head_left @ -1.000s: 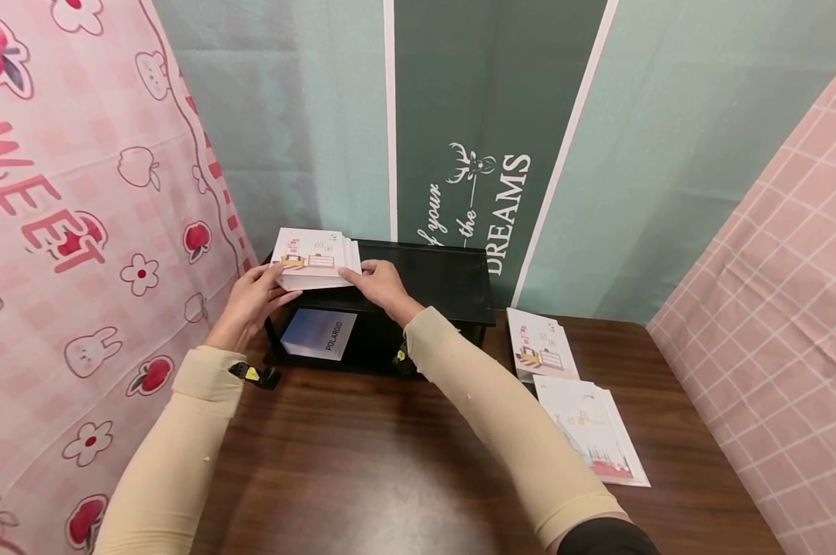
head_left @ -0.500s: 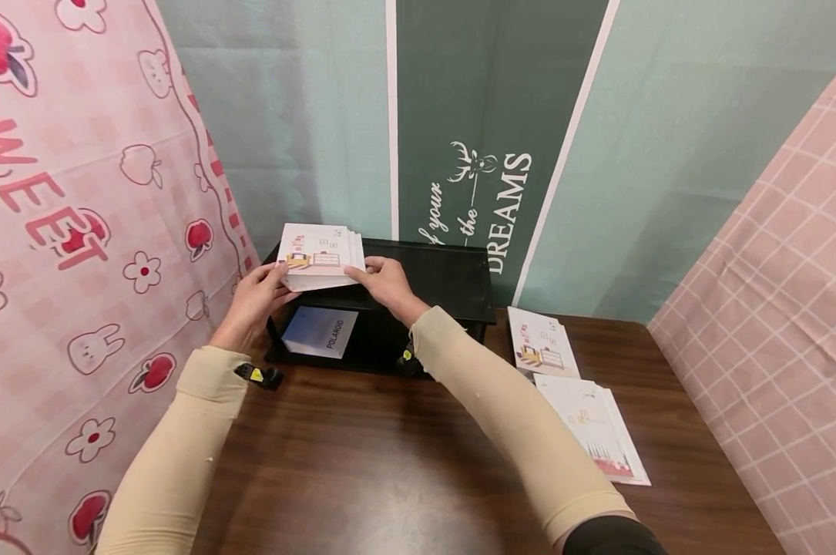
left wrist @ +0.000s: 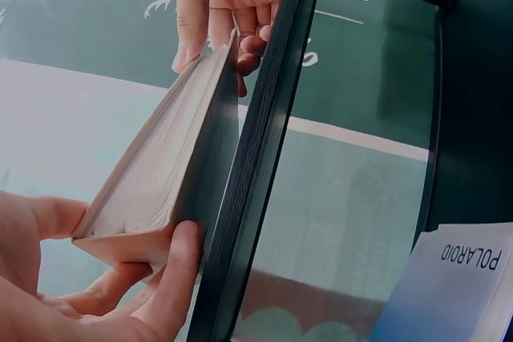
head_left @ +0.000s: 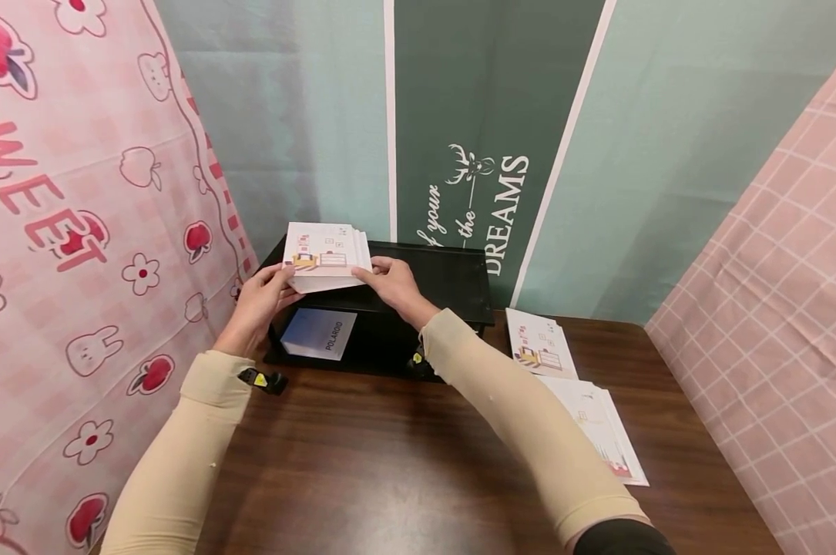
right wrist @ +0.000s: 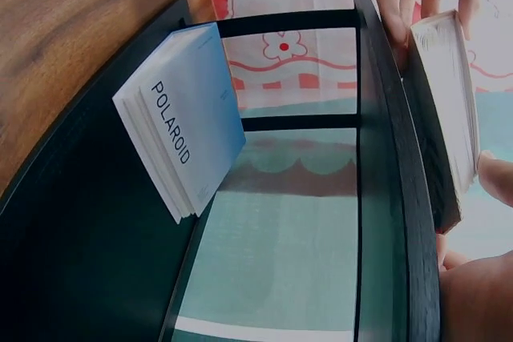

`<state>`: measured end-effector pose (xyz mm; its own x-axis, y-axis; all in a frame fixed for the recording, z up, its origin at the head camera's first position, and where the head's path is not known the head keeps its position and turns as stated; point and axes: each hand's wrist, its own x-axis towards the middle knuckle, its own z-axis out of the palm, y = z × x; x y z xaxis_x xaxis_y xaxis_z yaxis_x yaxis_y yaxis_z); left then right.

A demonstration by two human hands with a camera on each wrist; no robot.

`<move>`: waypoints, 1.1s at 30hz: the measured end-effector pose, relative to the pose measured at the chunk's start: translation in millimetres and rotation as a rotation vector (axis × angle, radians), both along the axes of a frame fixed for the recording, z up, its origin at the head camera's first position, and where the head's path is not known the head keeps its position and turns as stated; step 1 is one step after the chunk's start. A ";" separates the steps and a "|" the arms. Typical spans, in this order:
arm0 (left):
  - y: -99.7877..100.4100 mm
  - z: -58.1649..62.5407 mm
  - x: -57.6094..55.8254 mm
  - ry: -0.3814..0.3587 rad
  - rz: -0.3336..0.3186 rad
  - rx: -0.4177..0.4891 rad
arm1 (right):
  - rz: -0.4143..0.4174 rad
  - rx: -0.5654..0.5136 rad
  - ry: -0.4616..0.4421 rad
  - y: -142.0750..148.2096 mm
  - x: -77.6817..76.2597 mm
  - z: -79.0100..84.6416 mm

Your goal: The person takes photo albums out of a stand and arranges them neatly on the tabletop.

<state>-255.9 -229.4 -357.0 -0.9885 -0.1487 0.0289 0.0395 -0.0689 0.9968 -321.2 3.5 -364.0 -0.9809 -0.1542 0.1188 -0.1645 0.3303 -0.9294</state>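
A thick white book (head_left: 326, 248) with a cartoon shop drawing on its cover lies over the left part of a black two-tier shelf (head_left: 445, 281). My left hand (head_left: 256, 301) grips its near left corner, thumb on the cover and fingers below. At the near right corner my right hand (head_left: 398, 289) pinches it the same way. Page edges of the book (left wrist: 156, 150) face the left wrist view, its underside close over the shelf's top board. In the right wrist view, the book (right wrist: 445, 102) tilts slightly off that board.
A blue-and-white book (right wrist: 192, 110) marked POLAROID stands on the lower tier's left side. Two more illustrated books lie on the wooden table (head_left: 390, 462) at right, the shop-drawing book (head_left: 538, 343) behind the castle-like one (head_left: 601, 424). Fabric curtains (head_left: 112, 231) enclose the table.
Both hands have shifted the book a little to the right over the shelf's top. The POLAROID book and the two books at right have stayed put.
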 end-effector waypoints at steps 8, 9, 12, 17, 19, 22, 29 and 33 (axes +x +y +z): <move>6.7 1.7 3.6 0.001 -0.016 0.006 | 0.024 -0.002 0.018 13.7 2.6 0.3; 8.0 2.0 4.3 0.001 -0.019 0.005 | 0.025 -0.002 0.024 15.8 3.3 0.2; 12.4 2.0 6.5 0.011 -0.038 -0.012 | 0.023 -0.007 0.033 22.7 6.0 0.2; 20.2 0.7 10.7 0.024 -0.080 -0.027 | 0.016 -0.015 0.024 34.4 12.0 -0.1; 23.3 0.0 12.7 0.025 -0.089 -0.022 | 0.012 -0.011 0.027 38.9 14.9 0.3; 28.1 -1.0 15.7 0.027 -0.103 -0.021 | 0.005 -0.005 0.045 45.9 19.6 0.9; 39.1 -2.3 21.8 0.024 -0.120 -0.017 | 0.010 0.014 0.084 63.4 29.4 -1.4; 45.5 -2.4 24.9 0.020 -0.135 -0.019 | 0.006 0.006 0.115 72.8 34.5 -3.4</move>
